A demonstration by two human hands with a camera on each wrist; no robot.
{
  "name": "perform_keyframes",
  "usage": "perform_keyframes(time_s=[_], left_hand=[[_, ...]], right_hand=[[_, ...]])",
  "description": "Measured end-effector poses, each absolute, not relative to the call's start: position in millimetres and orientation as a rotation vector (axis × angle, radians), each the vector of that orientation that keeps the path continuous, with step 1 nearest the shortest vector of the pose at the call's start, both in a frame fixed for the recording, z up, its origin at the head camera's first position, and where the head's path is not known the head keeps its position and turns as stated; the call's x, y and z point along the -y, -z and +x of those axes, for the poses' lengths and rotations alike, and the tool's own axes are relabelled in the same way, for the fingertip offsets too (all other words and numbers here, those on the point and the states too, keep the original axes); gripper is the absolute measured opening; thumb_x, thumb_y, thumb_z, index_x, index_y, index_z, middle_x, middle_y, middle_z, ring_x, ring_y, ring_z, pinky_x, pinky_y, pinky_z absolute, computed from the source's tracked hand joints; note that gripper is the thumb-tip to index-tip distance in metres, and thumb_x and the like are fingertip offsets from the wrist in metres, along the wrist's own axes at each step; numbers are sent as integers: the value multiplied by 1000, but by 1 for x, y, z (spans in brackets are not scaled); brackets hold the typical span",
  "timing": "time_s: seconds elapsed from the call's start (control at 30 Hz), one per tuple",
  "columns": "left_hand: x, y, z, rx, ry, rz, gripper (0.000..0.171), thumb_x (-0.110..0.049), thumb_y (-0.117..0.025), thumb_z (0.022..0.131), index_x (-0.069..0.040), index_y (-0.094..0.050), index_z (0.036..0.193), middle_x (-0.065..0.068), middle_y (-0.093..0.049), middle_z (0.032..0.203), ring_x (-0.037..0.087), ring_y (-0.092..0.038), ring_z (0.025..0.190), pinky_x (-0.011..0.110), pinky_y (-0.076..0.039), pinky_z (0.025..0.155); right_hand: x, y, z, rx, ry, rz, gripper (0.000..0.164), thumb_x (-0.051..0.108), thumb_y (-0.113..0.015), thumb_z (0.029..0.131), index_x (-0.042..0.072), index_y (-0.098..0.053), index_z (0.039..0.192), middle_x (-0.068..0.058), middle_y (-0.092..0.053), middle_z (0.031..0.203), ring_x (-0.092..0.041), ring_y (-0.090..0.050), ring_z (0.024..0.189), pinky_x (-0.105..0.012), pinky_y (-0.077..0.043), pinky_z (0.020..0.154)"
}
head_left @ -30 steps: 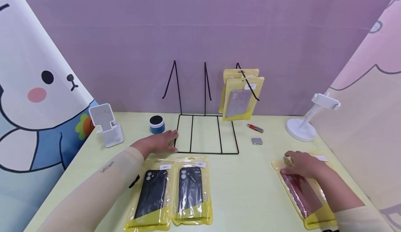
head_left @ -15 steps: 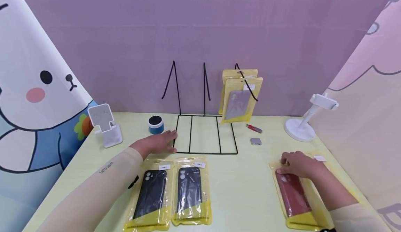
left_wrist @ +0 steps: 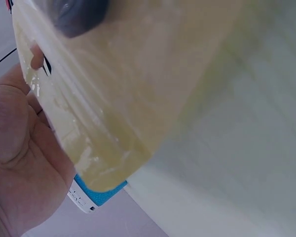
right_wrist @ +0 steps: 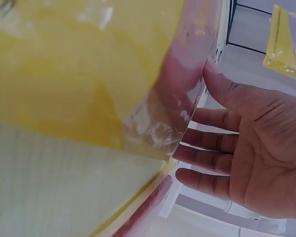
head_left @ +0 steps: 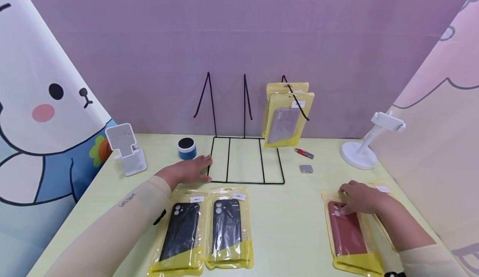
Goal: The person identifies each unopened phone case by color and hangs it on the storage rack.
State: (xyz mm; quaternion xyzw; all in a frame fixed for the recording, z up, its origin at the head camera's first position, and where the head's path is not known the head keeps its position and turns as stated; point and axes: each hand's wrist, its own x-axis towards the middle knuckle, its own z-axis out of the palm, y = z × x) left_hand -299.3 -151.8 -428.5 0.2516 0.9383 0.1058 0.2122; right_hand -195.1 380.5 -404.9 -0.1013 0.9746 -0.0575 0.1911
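Note:
My right hand (head_left: 361, 198) lies over the upper part of a clear-and-yellow pouch holding a red phone case (head_left: 349, 237). In the right wrist view its fingers are mostly straight and the thumb (right_wrist: 213, 74) touches the pouch edge. A second pouch (head_left: 382, 189) lies partly under this hand and forearm; a red edge (right_wrist: 148, 207) shows there in the right wrist view. My left hand (head_left: 190, 171) rests at the left side of a black wire rack (head_left: 247, 182), fingers spread at the base wire. Two pouches with black phone cases (head_left: 180, 231) (head_left: 226, 225) lie beside the left forearm.
On the rack's right hook hang two yellow pouches, the front one with a lilac phone case (head_left: 284, 123). A blue round jar (head_left: 187, 149), white phone stands (head_left: 127, 148) (head_left: 360, 154), a red tool (head_left: 304, 153) and a small grey block (head_left: 306, 169) stand around the rack.
The red case's pouch has turned straighter and shifted left, uncovering more of the pouch beside it. My right hand has shifted slightly along it, showing more of the red case. The left hand stays put.

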Motion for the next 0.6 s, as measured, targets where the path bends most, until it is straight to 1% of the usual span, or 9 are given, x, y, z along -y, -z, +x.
perform_keyframes(time_s=[0.17, 0.27, 0.37, 0.43, 0.5, 0.6], left_hand=[[151, 429, -300, -2613, -284, 705, 80, -49, -53, 98, -12, -15, 158, 13, -7, 165, 34, -9, 152, 52, -17, 121], [152, 430, -300, -2608, -278, 699, 81, -49, -53, 98, -13, -14, 159, 12, -7, 165, 34, -8, 152, 52, -17, 121], [151, 430, -302, -2604, -275, 702, 81, -50, -53, 98, -13, -14, 159, 12, -6, 166, 33, -8, 152, 52, -17, 121], [151, 429, -303, -2603, -275, 715, 81, -49, -52, 98, -12, -14, 159, 13, -7, 165, 34, -8, 152, 52, -17, 121], [151, 429, -303, -2603, -275, 728, 80, -49, -52, 99, -11, -15, 158, 13, -7, 165, 35, -8, 152, 53, -17, 121], [151, 428, -303, -2604, -271, 734, 80, -49, -52, 99, -10, -15, 158, 13, -7, 165, 34, -8, 152, 52, -17, 121]], right_hand=[[-380, 405, -197, -2712, 228, -250, 58, 41, -83, 74, 3, -59, 111, -9, -60, 99, -25, -56, 86, -41, -50, 73], [-380, 406, -197, -2670, 276, -201, 44, 37, -81, 77, 6, -59, 101, -4, -58, 88, -21, -53, 79, -36, -46, 67], [-380, 407, -195, -2631, 335, -207, 31, 33, -78, 82, 11, -57, 88, -1, -54, 78, -17, -49, 73, -31, -41, 63], [-381, 407, -193, -2624, 373, -245, 27, 31, -76, 85, 13, -55, 83, 1, -51, 74, -16, -48, 70, -29, -39, 61], [-381, 405, -191, -2624, 415, -270, 26, 31, -73, 87, 14, -54, 82, 1, -51, 72, -15, -47, 69, -27, -37, 60], [-382, 399, -190, -2623, 463, -254, 27, 35, -69, 90, 14, -53, 85, 0, -51, 74, -16, -48, 68, -28, -39, 58]])
